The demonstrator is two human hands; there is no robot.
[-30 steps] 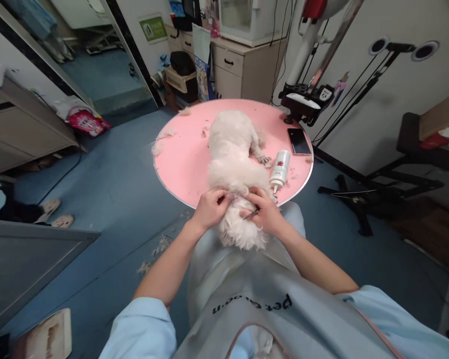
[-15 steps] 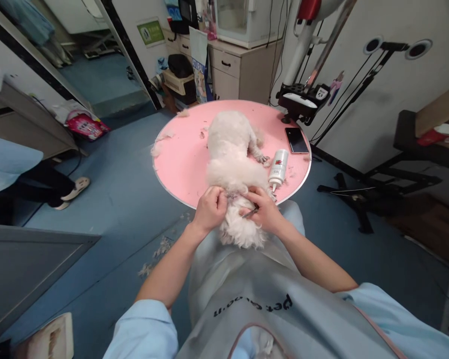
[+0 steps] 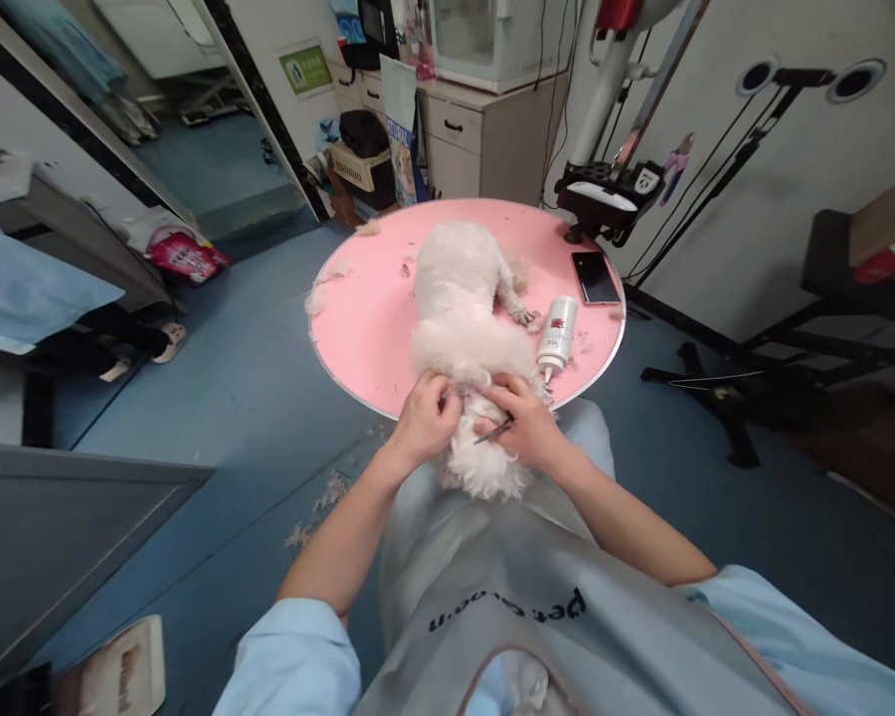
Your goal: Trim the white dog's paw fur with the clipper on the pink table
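A white dog (image 3: 458, 268) lies on the round pink table (image 3: 358, 338), its shaggy head over the near edge at my lap. Its body is clipped short, with longer fur around neck and head. My left hand (image 3: 427, 416) is closed in a pinch on the dog's fur at the left of the head; the fingertips are partly hidden. My right hand (image 3: 528, 423) presses on the other side, holding a slim dark metal tool (image 3: 492, 431), scissor-like, its tip pointing left over the head fur. A white squeeze bottle (image 3: 557, 333) lies beside the dog's front paw.
A phone (image 3: 595, 277) lies at the table's right edge, near a grooming arm post (image 3: 604, 109). Cut fur tufts (image 3: 368, 228) are scattered on the table and floor. At left stands another person in a blue garment (image 3: 37, 283). Drawers (image 3: 451, 139) stand behind.
My left hand has shifted slightly right and turned, its fingers closer to the middle of the head. My right hand stays nearly still with the tool. The person at left has moved.
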